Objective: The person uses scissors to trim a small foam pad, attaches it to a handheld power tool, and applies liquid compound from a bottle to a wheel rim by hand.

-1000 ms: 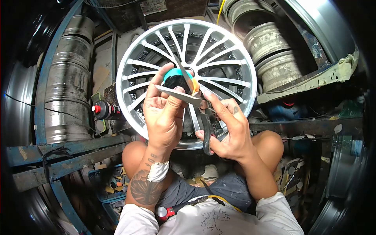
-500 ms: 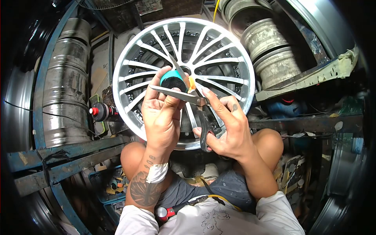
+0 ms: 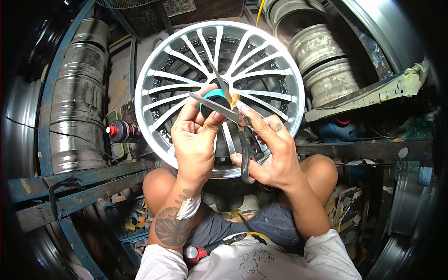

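Note:
My left hand (image 3: 196, 135) holds a small round pad (image 3: 214, 99) with a teal rim and a dark face between thumb and fingers. In my right hand (image 3: 275, 149) are black-handled scissors (image 3: 246, 154), their blades spread apart around the pad's right side. A small orange piece (image 3: 234, 100) shows by the blades at the pad's right edge; how it is attached is too small to tell. Beneath both hands lies a silver multi-spoke wheel (image 3: 276, 97).
Metal rims are stacked at the left (image 3: 77, 102) and the upper right (image 3: 322, 60). A dark bottle with a red cap (image 3: 122, 132) lies left of the wheel. A blue basket (image 3: 114, 219) with scraps sits lower left. A red-and-black tool (image 3: 198, 253) lies at my lap.
The pad and my left hand have shifted slightly to the right. The scissors have tilted a little, and their blades stand slightly closer together.

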Available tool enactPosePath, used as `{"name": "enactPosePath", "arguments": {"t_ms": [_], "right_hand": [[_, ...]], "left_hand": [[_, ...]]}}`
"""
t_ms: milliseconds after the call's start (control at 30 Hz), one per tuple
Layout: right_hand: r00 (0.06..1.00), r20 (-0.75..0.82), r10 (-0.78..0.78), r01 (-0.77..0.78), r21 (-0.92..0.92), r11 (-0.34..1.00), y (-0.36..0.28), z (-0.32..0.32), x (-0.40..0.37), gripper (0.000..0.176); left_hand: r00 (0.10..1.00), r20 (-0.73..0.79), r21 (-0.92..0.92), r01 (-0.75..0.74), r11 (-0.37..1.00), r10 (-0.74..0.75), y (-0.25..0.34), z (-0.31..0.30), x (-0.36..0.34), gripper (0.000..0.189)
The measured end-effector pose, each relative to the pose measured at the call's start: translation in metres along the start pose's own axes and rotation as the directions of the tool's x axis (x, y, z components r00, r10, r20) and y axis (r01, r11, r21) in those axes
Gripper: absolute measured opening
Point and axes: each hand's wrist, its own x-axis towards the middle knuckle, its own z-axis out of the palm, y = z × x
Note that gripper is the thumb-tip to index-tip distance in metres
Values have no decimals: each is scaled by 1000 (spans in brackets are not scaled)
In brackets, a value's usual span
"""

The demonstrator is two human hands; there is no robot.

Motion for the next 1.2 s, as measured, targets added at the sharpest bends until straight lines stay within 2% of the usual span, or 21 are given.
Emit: {"name": "enactPosePath", "arguments": {"t_ms": [233, 367, 467, 533, 567, 600, 633, 667, 700, 733, 800, 867, 900, 1033, 1100, 1133, 1167, 1200], "right_hand": [[993, 61, 101, -100, -14, 995, -2, -1, -4, 81], [1000, 4, 25, -26, 19, 999, 0, 3, -2, 78], [1000, -1, 20, -20, 28, 999, 0, 3, -1, 80], [999, 27, 18, -21, 100, 995, 0, -2, 1, 82], [994, 108, 21, -42, 194, 980, 0, -5, 1, 82], [982, 190, 13, -68, 285, 956, 1, -9, -1, 82], [963, 271, -5, -100, 371, 923, 2, -13, -2, 82], [926, 376, 34, -245, 529, 813, 11, -10, -8, 84], [877, 454, 155, -472, 757, 452, 0, -5, -14, 86], [857, 506, 103, -506, 784, 361, 6, -3, -15, 87], [809, 588, 13, -581, 795, 174, 12, -3, -13, 90], [808, 587, -53, -578, 807, 116, 14, -5, -15, 96], [805, 586, -85, -582, 810, 75, 14, -5, -16, 97], [811, 533, -240, -575, 801, -166, 10, 5, -23, 103], [774, 551, -311, -610, 781, -133, 4, -2, -22, 109], [767, 550, -331, -621, 767, -163, 6, -2, -24, 115], [804, 464, -372, -561, 799, -216, 9, -1, -25, 115], [844, 428, -322, -514, 816, -263, 11, -4, -26, 115]], "left_hand": [[999, -29, 3, -15, 1000, 15, 2, 4, -2, 44], [999, -34, 16, 0, 1000, 1, 3, 4, -5, 46], [998, -25, -13, -51, 999, 50, -2, 0, -1, 46], [995, -73, -93, 60, 994, -67, 9, -2, 5, 46], [988, -94, -133, 111, 985, -124, 14, -2, 7, 46], [992, -38, -159, 114, 981, -122, 15, -2, 9, 42], [974, -38, -133, 219, 967, -225, 18, 0, 9, 37], [955, 54, -137, 297, 945, -292, 16, -4, 8, 36], [923, 146, -133, 375, 917, -356, 15, -8, 7, 36], [898, 240, -187, 415, 890, -369, 15, -8, 5, 36], [893, 262, -231, 427, 874, -367, 16, -5, 0, 35], [901, 244, -235, 413, 880, -358, 8, -12, 0, 34], [896, 220, -199, 429, 881, -386, 7, -12, 2, 23], [878, 414, -439, 423, 793, -240, -2, -9, 0, 14], [953, 71, -422, 296, 857, -295, -2, -4, -1, 14], [934, -118, -598, 205, 775, -337, -1, -4, 10, 23], [983, -66, -543, 107, 833, -169, 5, -21, 19, 28], [997, -33, -573, 34, 819, -64, 13, -33, 23, 28]]}}
